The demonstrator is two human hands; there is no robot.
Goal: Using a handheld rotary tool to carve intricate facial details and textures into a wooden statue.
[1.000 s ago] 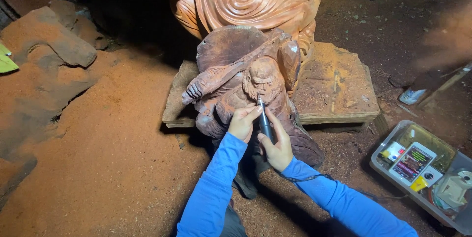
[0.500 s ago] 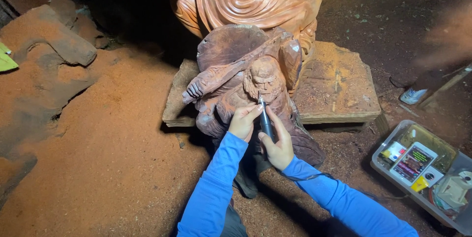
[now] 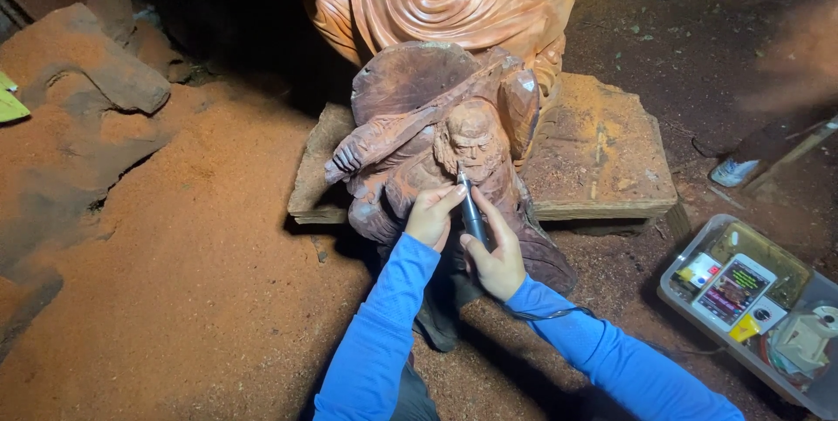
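While the left hand (image 3: 430,214) braced the wooden figure (image 3: 436,137), the right hand (image 3: 497,255) closed pen-like round the rotary tool (image 3: 472,208), tip at the beard for control

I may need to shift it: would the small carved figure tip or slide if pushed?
The figure looks like solid wood, so probably heavy and stiff. It leans by the slab on loose sawdust, so it might slide or rock.
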